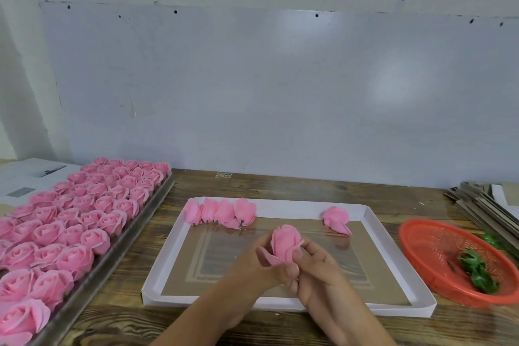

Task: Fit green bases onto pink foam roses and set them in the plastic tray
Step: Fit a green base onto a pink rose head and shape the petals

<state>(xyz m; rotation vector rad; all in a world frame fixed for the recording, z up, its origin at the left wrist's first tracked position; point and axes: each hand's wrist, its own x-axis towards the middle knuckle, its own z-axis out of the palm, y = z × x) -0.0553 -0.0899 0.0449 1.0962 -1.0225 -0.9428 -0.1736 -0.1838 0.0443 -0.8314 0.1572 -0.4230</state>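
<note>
A pink foam rose (285, 243) is held above the white-rimmed clear plastic tray (373, 232). My left hand (265, 262) grips it from the left and below, and my right hand (314, 272) pinches it from the right. Its underside is hidden by my fingers, so no green base shows on it. Several finished roses (219, 212) lie in a row along the tray's far left edge, and one rose (335, 219) lies at its far right. Green bases (477, 270) sit in an orange basket (438, 250) at the right.
A metal tray (134, 227) packed with several pink roses (84, 211) fills the left of the wooden table (280, 185). Stacked flat cardboard (483, 199) lies at the far right. Papers (28, 177) lie at the far left, and a grey wall stands behind.
</note>
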